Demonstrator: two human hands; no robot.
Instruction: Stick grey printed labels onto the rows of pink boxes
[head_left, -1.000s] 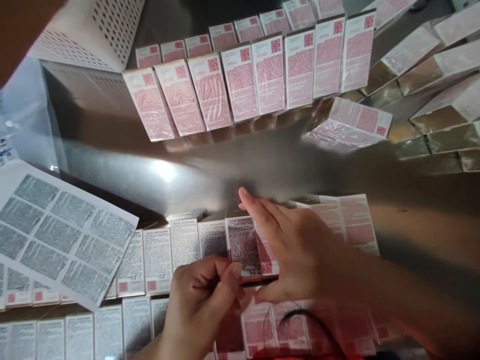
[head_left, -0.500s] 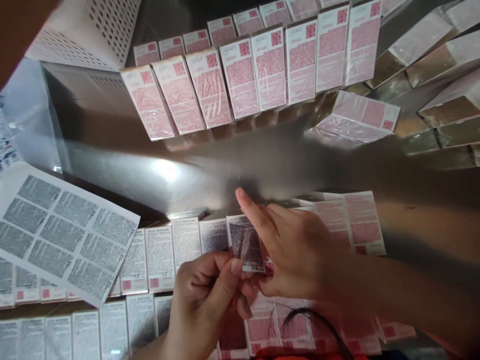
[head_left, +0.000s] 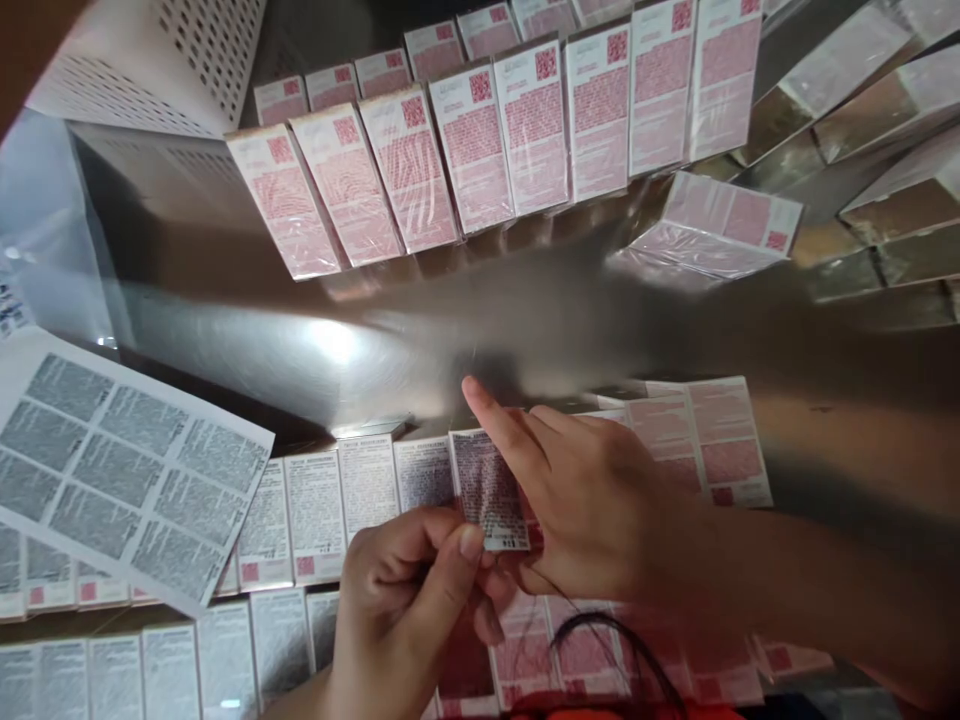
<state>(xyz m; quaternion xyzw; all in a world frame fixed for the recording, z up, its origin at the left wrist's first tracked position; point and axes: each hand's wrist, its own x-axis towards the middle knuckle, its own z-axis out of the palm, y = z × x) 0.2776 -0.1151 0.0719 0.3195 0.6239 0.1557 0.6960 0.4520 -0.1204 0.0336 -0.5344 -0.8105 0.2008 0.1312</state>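
Note:
A small printed label [head_left: 491,490] in dense black text lies over the face of an upright box in the front row. My left hand [head_left: 420,580] is closed, its thumb and index finger pinching the label's lower left corner. At the label's right side is my right hand [head_left: 592,490], index finger stretched out past the top edge of the box. Its thumb is by the label's lower right corner, and the other fingers are bent and partly hidden. To the left stand boxes with similar labels [head_left: 367,490]; to the right are pink-printed boxes [head_left: 727,440].
A sheet of grey labels [head_left: 120,460] rests on the boxes at left. Wrapped pink-and-white boxes [head_left: 469,150] line the back of the metal table [head_left: 360,340], with one wrapped box [head_left: 731,225] lying apart. A white perforated basket [head_left: 165,70] stands at upper left. Another labelled row [head_left: 225,650] is nearest.
The view has shifted slightly. The label lies a little flatter against the box, and both hands keep nearly the same places.

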